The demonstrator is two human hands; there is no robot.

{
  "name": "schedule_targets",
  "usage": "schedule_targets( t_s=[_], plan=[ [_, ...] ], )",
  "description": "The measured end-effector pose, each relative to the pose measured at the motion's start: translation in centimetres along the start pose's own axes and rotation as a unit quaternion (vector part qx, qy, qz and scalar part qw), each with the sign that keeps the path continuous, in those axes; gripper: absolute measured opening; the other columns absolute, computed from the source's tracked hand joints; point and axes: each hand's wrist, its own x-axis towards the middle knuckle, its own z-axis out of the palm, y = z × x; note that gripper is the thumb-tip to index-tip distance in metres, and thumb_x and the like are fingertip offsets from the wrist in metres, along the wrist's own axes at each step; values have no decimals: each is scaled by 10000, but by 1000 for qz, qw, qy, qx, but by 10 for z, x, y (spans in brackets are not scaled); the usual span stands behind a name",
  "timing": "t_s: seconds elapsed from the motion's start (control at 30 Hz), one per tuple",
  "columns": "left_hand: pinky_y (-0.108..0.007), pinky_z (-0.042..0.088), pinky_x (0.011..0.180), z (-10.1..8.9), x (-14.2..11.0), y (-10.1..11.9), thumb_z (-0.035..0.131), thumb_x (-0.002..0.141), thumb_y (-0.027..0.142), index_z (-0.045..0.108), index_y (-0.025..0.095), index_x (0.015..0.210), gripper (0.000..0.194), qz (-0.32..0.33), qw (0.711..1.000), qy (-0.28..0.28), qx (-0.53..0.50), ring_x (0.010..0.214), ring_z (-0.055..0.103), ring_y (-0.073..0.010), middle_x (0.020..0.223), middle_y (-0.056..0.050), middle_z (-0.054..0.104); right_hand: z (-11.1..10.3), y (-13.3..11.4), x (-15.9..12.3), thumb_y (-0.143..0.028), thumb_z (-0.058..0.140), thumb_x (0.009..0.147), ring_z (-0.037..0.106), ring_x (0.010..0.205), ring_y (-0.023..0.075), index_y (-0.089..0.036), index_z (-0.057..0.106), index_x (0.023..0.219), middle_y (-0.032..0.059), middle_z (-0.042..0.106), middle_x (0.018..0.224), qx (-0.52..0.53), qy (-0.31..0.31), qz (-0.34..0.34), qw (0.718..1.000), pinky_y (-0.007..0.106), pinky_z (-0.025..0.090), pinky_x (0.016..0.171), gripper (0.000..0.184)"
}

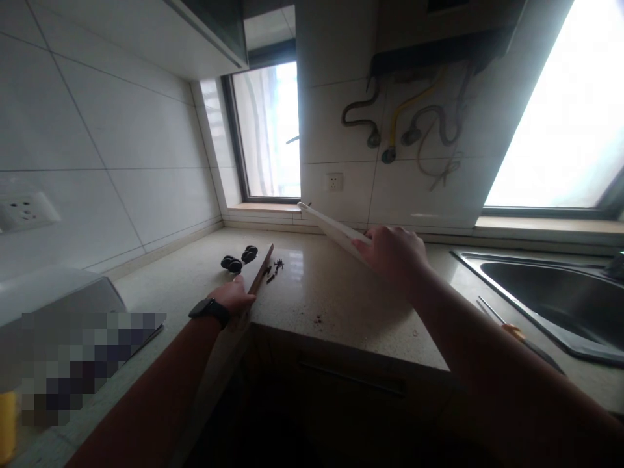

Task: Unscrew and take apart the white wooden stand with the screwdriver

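Note:
My left hand (233, 298), with a dark watch on the wrist, grips a long brown wooden board (260, 270) that lies slanted over the counter's inner corner. My right hand (396, 253) is closed on one end of a long white strip (327, 225), held above the counter and pointing toward the back window. Small dark screws (275, 267) lie beside the brown board. Three black caster wheels (238, 259) sit just left of it.
The beige stone counter (336, 292) wraps round a corner. A steel sink (550, 296) is at the right, with an orange-handled screwdriver (511, 330) at its near edge. A white appliance (53, 292) sits at the left. Hoses (414, 130) and wall sockets (334, 181) are behind.

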Motion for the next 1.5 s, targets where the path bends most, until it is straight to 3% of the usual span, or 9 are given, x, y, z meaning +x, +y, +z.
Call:
schedule_targets(
  t_s=[0.27, 0.5, 1.03, 1.23, 1.5],
  plan=[
    [-438, 540, 821, -1, -2, 2, 608, 836, 496, 517, 125, 1349, 640, 6, 1000, 13, 18, 1104, 722, -421, 1243, -262, 724, 21, -24, -34, -525, 500, 1020, 745, 786, 340, -190, 762, 1033, 152, 751, 826, -36, -15, -50, 998, 381, 496, 655, 425],
    [-452, 541, 839, 0, -2, 4, 591, 857, 500, 517, 134, 1352, 620, 4, 999, 21, 29, 1130, 714, -418, 1259, -260, 721, 57, -37, -68, -439, 494, 1051, 733, 792, 306, -160, 710, 1046, 138, 750, 909, -43, -19, -104, 994, 370, 494, 642, 353],
    [-405, 509, 841, 3, -1, 3, 577, 910, 506, 528, 140, 1256, 506, 6, 998, 24, 51, 1082, 716, -358, 1224, -249, 725, 149, -34, -90, -329, 553, 1016, 685, 936, 303, -155, 734, 1116, 122, 746, 1018, -16, -28, -157, 987, 393, 459, 764, 270],
    [-410, 505, 839, 2, -2, 5, 587, 907, 501, 538, 128, 1244, 505, 5, 998, 22, 53, 1079, 716, -375, 1207, -263, 726, 154, -33, -87, -358, 600, 983, 644, 982, 287, -166, 720, 1041, 129, 732, 1026, 9, -28, -140, 990, 378, 420, 805, 234],
    [-405, 490, 813, 0, -8, 7, 589, 920, 480, 531, 107, 1241, 496, 7, 998, 29, 46, 1050, 708, -371, 1191, -245, 730, 150, -28, -87, -434, 633, 949, 568, 1111, 312, -199, 682, 1099, 118, 684, 1137, 60, -31, -84, 994, 425, 367, 917, 283]
  ],
)
